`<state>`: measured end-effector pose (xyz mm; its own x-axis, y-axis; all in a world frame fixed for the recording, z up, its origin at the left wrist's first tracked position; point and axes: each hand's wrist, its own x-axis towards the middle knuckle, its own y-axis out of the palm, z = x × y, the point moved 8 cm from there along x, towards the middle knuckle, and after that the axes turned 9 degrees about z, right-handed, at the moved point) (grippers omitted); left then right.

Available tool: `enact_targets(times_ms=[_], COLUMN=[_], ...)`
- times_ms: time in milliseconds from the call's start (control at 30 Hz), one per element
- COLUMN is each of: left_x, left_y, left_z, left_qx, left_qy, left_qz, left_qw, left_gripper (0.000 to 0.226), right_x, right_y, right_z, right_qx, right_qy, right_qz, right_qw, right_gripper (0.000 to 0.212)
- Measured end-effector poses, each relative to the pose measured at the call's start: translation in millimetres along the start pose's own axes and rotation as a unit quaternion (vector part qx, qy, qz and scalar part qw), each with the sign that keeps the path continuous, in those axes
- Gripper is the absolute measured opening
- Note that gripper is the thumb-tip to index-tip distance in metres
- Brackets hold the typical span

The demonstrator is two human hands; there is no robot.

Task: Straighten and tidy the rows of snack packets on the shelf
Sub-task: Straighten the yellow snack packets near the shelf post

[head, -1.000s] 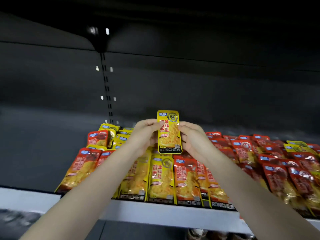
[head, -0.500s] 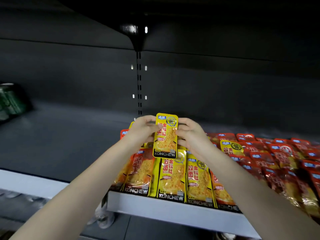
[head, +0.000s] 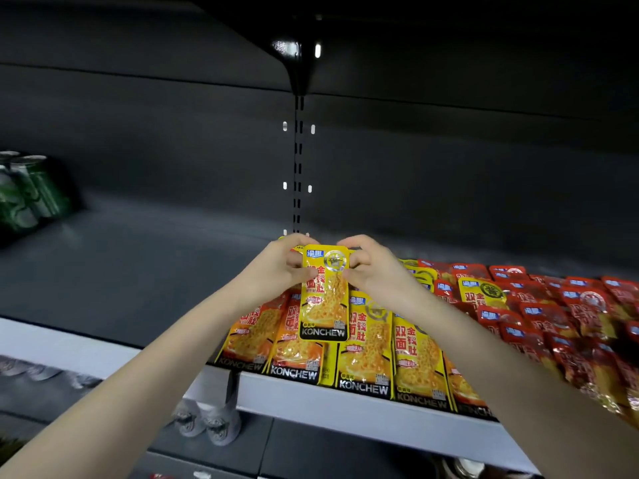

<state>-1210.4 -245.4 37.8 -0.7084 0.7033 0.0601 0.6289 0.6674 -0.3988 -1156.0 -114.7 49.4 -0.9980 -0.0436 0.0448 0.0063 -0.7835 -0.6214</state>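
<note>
Head view, one entry: yellow packet (head: 324, 305) upright over the shelf's (head: 345, 401) front-edge row, my left hand (head: 276, 273) and right hand (head: 378, 273) pinching its top corners; I judge it light, limp and slick, best gripped at the seams.

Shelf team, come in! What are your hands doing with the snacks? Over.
Left hand and right hand both pinch one yellow KONCHEW packet, upright above front row. Nothing blocking.

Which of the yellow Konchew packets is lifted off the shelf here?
The yellow packet pinched near its top by the left hand and right hand, held upright above the front row. The other yellow packets lie on the shelf.
</note>
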Motion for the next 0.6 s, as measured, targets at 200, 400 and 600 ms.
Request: enact_targets(times_ms=[200, 400, 600], left_x=[-12.5, -18.6, -24.1], left_y=[-3.6, -1.4, 1.2], left_z=[0.0, 14.4, 19.1], left_qx=[0.074, 0.102, 0.098], left_qy=[0.012, 0.01, 0.015], left_qz=[0.007, 0.032, 0.058], left_qw=[0.997, 0.994, 0.993], left_gripper=[0.032, 0.032, 0.031], right_x=[-8.3, -14.3, -23.7], right_y=[11.8, 22.9, 28.7], right_z=[6.5, 7.4, 13.4], right_qx=[-0.06, -0.136, -0.178], right_qy=[-0.009, 0.002, -0.02], right_qz=[0.012, 0.025, 0.021], right_qw=[0.998, 0.99, 0.984], right_gripper=[0.029, 0.03, 0.023])
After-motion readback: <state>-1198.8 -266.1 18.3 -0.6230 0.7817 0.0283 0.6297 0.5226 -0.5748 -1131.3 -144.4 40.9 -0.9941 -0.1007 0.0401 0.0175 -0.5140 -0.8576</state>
